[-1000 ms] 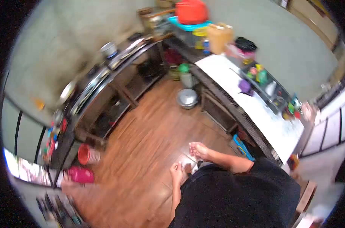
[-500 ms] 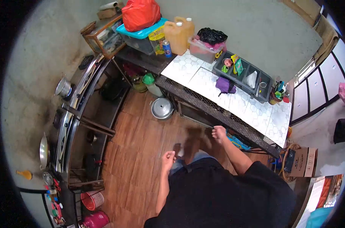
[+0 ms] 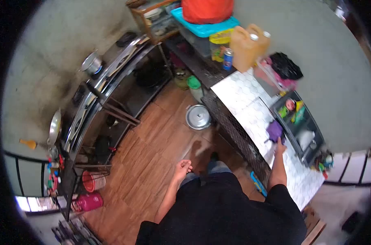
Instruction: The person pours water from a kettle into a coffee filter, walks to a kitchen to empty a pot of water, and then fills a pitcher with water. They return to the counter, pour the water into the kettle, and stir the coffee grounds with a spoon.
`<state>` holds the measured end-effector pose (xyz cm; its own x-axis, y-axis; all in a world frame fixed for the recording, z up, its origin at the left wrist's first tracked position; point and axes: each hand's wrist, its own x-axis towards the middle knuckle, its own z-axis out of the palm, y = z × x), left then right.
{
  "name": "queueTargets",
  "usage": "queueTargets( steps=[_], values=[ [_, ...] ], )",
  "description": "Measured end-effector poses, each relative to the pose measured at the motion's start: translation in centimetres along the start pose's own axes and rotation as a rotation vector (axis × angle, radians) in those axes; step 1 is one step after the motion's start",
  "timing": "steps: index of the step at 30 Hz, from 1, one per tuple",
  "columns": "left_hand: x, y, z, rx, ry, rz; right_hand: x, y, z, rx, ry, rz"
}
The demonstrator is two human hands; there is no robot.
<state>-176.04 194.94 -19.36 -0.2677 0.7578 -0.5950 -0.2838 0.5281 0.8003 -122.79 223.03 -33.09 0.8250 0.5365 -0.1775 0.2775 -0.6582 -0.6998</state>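
Note:
My right hand (image 3: 280, 148) reaches over the white hexagon-patterned counter (image 3: 250, 107). Its outstretched finger meets the lower edge of a crumpled purple cloth bundle (image 3: 275, 130); no grip on it shows. Just beyond the bundle is a dark divided tray (image 3: 293, 136) with a green-and-yellow packet (image 3: 298, 113) and a white bag (image 3: 306, 139) in its compartments. My left hand (image 3: 182, 169) hangs in front of my body above the floor, its fingers curled closed with nothing visible in them.
A lidded metal pot (image 3: 198, 117) stands on the wooden floor by the counter's leg. Along the left wall, a small pot (image 3: 92, 64) sits over a blue flame and a wok (image 3: 54, 127) leans nearby. Jerrycans (image 3: 244, 49) and a plastic box (image 3: 271, 75) line the counter's back.
My right hand has risen from beside the counter's front edge to the purple bundle on top. The view has turned and come nearer the counter; my left hand stays curled at my front.

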Motion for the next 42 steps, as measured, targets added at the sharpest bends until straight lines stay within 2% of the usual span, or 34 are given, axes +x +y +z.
queueTargets(
  steps=[1,2,3,4,5,7,8,9,11,13,15,19,21,23,25,26,27,29,30,31,33,34,35,37,38,39,41,42],
  values=[
    [0.5,0.1,0.0,-0.014,0.038,0.009,-0.9,-2.7,-1.3,-0.016,-0.131,0.076],
    [1.0,-0.3,0.0,-0.027,0.04,-0.035,-2.0,-4.7,-1.3,-0.093,-0.064,0.12],
    [1.3,-0.5,0.2,-0.045,0.039,-0.081,-1.6,-5.1,-0.6,-0.134,-0.118,0.077],
    [1.2,0.2,0.5,-0.018,0.066,-0.078,-2.1,-6.0,0.6,-0.208,0.021,0.117],
    [1.1,0.7,0.7,-0.039,0.091,-0.073,-0.8,-5.2,1.5,-0.224,-0.048,0.056],
    [1.5,1.5,0.8,-0.058,0.155,-0.068,-0.9,-5.4,3.1,-0.17,0.017,0.118],
    [1.8,1.5,0.8,-0.07,0.172,-0.059,-3.4,-8.0,2.1,-0.28,0.084,0.111],
    [1.9,1.6,0.7,-0.1,0.176,-0.051,-3.9,-8.0,2.6,-0.198,0.123,0.043],
    [2.4,1.9,0.5,-0.146,0.192,-0.028,-6.4,-8.3,4.1,0.253,0.209,-0.246],
    [2.7,2.7,0.4,-0.188,0.207,-0.029,-10.3,-9.5,6.1,0.51,0.115,-0.32],
    [3.5,3.9,0.3,-0.202,0.232,-0.014,-16.7,-12.1,6.3,0.501,-0.185,-0.271],
    [5.7,8.5,0.2,-0.172,0.139,0.106,-30.8,-18.3,7.1,0.651,-1.027,-0.062],
    [6.4,12.0,0.5,-0.122,0.216,0.264,-34.2,-17.5,11.6,0.439,-1.345,-0.042],
    [6.9,15.1,-1.6,-0.068,0.184,0.341,-41.4,-23.0,10.5,0.331,-1.697,-0.036],
    [7.7,17.0,-4.5,-0.077,0.186,0.252,-46.2,-24.9,13.0,0.202,-1.797,-0.131],
    [9.1,16.6,-6.4,-0.036,0.282,0.433,-47.6,-24.5,16.1,0.149,-1.78,-0.303],
    [9.4,17.4,-8.4,-0.045,0.316,0.438,-50.1,-25.1,17.2,0.135,-1.812,-0.315],
    [9.6,19.2,-12.6,0.049,0.558,0.524,-55.6,-27.0,18.1,0.183,-1.662,-0.504],
    [11.2,18.6,-14.7,0.052,0.624,0.517,-58.5,-28.0,17.9,0.197,-1.68,-0.375],
    [10.5,19.9,-16.2,0.038,0.654,0.509,-60.3,-27.6,19.1,0.175,-1.706,-0.383],
    [9.6,23.2,-19.6,0.198,0.651,0.444,-64.7,-28.2,21.3,0.404,-1.7,-0.784],
    [10.2,23.5,-21.4,0.199,0.665,0.515,-67.2,-30.5,20.0,0.34,-1.908,-0.495],
    [10.2,24.2,-22.8,0.285,0.668,0.564,-68.8,-30.4,21.9,0.426,-2.037,-0.412],
    [10.9,25.2,-24.8,0.537,0.758,0.531,-71.5,-32.9,21.7,0.291,-2.172,0.186],
    [10.6,26.6,-25.8,0.568,0.633,0.433,-73.3,-34.7,20.2,0.169,-2.092,0.2],
    [11.8,26.4,-26.4,0.63,0.667,0.469,-73.4,-35.0,22.1,0.091,-2.142,0.259],
    [11.9,28.3,-28.0,0.674,0.645,0.521,-74.7,-35.8,25.0,0.23,-2.203,0.439],
    [12.6,28.7,-28.6,0.717,0.652,0.521,-76.1,-37.4,24.3,0.278,-2.199,0.491]
  ],
)
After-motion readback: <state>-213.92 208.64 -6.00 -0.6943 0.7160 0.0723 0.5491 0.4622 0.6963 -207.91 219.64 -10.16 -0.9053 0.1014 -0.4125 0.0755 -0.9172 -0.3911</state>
